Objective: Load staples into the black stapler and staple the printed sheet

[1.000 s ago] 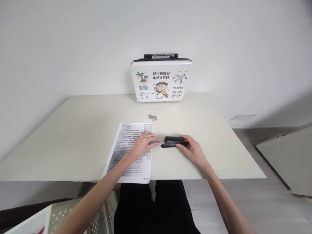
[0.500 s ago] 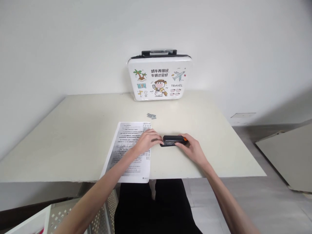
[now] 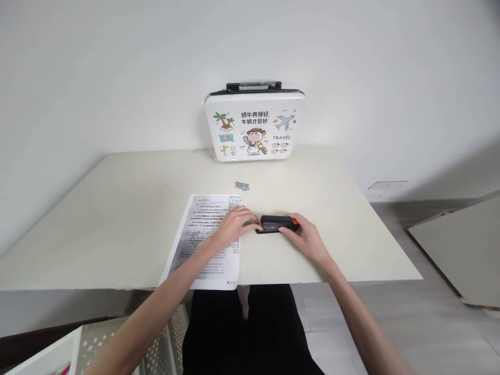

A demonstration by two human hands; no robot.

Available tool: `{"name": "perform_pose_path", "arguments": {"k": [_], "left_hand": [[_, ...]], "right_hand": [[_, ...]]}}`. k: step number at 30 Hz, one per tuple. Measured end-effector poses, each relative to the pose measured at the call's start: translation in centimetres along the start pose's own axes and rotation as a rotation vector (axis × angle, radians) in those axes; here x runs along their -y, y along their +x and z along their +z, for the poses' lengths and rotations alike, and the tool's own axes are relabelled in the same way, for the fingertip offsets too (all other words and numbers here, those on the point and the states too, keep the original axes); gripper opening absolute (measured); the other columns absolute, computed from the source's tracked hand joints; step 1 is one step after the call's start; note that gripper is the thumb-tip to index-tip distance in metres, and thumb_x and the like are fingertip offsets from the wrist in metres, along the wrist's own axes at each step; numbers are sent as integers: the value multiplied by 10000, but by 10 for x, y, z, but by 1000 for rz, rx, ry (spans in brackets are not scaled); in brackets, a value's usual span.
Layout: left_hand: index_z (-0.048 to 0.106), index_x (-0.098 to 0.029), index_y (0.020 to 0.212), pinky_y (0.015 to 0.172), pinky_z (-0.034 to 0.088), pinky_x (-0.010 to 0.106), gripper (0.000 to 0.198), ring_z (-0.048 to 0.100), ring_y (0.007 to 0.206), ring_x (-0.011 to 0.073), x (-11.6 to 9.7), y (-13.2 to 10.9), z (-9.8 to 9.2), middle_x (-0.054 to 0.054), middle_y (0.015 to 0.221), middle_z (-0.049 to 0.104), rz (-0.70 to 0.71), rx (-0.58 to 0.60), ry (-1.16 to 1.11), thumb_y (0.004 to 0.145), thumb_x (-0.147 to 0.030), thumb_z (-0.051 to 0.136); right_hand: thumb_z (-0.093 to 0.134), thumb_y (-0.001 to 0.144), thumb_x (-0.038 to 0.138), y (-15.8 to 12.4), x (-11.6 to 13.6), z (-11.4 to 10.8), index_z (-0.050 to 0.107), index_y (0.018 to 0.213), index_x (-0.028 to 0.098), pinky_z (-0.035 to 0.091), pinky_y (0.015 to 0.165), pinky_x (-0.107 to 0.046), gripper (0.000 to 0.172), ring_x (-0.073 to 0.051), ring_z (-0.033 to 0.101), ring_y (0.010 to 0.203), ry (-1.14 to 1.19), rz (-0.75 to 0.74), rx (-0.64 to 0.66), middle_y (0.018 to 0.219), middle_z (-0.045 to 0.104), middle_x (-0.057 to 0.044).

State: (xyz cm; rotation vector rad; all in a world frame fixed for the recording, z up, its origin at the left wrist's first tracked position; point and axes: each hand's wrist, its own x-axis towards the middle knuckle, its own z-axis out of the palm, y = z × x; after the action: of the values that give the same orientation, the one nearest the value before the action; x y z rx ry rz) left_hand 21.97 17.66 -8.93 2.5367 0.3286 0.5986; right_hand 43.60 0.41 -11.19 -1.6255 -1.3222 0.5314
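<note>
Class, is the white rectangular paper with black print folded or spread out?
Spread out: the printed paper lies flat on the pale tabletop, no fold visible.

Pale table [image 3: 117, 208], printed paper [image 3: 205, 211], staples [image 3: 242, 186], case [image 3: 253, 122]

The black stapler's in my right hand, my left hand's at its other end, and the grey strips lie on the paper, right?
No: in the head view, the grey strips lie on the table, just beyond the paper. The black stapler is in your right hand, with your left hand at its other end.
</note>
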Motion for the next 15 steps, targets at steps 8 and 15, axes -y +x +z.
{"name": "perform_pose_path", "arguments": {"k": [8, 15], "left_hand": [[613, -271, 1356, 1120, 467, 470, 352, 580, 1319, 268, -21, -53, -45, 64, 1375, 660, -186, 65, 164, 1052, -446, 595], [372, -343, 1620, 1278, 302, 533, 689, 259, 1602, 307, -52, -150, -68, 21, 1709, 364, -244, 268, 298, 1017, -593, 593]], "right_hand": [[688, 928, 577, -2, 1, 1, 665, 1174, 231, 554, 921, -427, 426, -286, 690, 1036, -15, 23, -6, 1168, 746, -106], [691, 931, 573, -4, 2, 2, 674, 1176, 238, 548, 943, -422, 416, -283, 686, 1054, 3, 17, 0, 1183, 745, -99]]}}
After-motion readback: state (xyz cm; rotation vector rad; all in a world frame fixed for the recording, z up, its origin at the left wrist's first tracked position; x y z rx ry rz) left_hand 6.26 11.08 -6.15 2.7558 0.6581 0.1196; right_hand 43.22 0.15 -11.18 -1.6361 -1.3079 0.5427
